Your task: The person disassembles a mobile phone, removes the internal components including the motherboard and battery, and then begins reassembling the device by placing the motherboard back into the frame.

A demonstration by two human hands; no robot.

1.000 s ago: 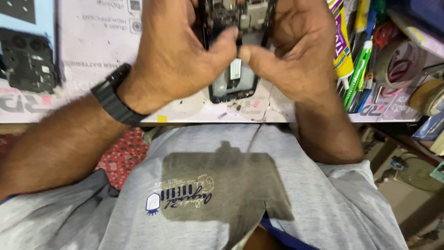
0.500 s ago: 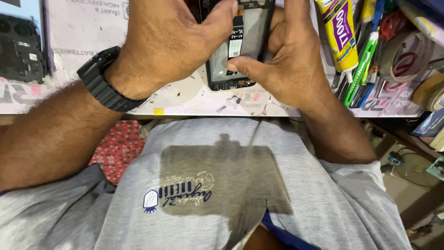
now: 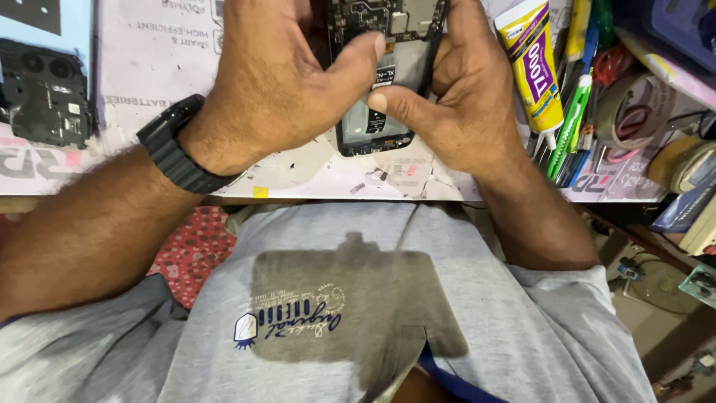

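One opened phone (image 3: 380,82), two hands

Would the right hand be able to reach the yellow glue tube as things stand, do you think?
Probably yes. The glue tube lies just beside the right hand with nothing between them, but that hand is gripping the opened phone together with the left hand, so it would have to let go.

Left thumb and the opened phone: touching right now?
Touching. The head view shows the left hand wrapped round the opened phone, its thumb pressed flat on the phone's inner face beside the right hand.
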